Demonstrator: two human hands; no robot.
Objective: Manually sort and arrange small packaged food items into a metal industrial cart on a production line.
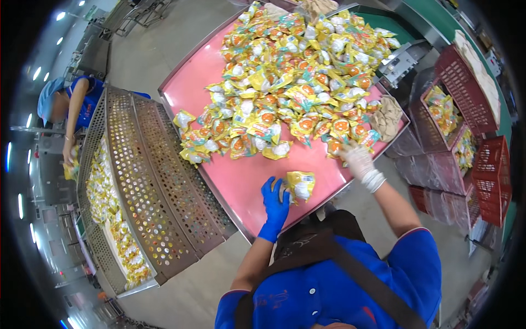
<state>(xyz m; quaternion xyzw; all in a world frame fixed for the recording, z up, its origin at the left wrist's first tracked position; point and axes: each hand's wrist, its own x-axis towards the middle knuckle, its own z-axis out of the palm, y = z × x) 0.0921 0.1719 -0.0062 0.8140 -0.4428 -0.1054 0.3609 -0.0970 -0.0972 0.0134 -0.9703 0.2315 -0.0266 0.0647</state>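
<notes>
My left hand (274, 203), in a blue glove, rests near the front edge of the pink tabletop (242, 193), its fingers bent beside a yellow plastic packet (301, 185) with a round white item inside; whether it grips anything is not clear. My right hand (358, 161), in a white glove, reaches to the lower right edge of a large heap of similar packets (287, 86). Its fingertips are at a packet with an orange print (333, 146), slightly blurred, so its hold cannot be told. A crumpled beige cloth (387, 117) lies at the table's right edge.
A perforated metal chute (141, 177) adjoins the table's left side, with more packets (98, 189) beyond it. A co-worker (84, 98) in blue bends there. Red plastic crates (491, 177), some holding packets, stand at the right. A green conveyor belt (384, 26) lies behind the heap.
</notes>
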